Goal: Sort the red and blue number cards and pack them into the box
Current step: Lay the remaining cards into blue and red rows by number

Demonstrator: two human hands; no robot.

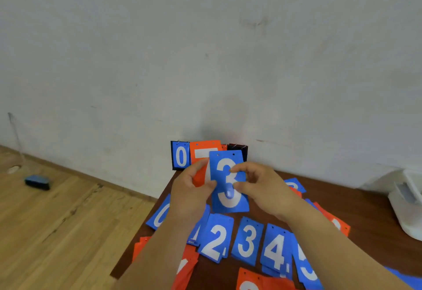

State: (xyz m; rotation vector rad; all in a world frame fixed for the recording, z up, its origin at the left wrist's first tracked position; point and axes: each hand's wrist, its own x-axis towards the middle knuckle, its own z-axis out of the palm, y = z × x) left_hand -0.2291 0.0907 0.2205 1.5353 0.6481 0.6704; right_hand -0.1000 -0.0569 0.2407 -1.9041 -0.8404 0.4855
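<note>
A blue card with a white 3 (228, 182) is held up over the table, pinched by both my left hand (194, 189) and my right hand (258, 186). Behind it my left hand also holds a red card with a white 7 (202, 164). Below on the dark table (370, 209) lie blue cards in a row: 0 (159, 215), 2 (215, 237), 3 (247, 240), 4 (275, 249) and 5 (307, 267). Red cards (258, 280) lie at the near edge and to the right (338, 222). A black scoreboard stand (180, 156) showing a blue 0 stands against the wall.
A white plastic container (408, 202) sits at the table's right end. A small dark blue object (37, 182) lies on the wooden floor (57, 232) to the left. The grey wall (205, 49) rises right behind the table.
</note>
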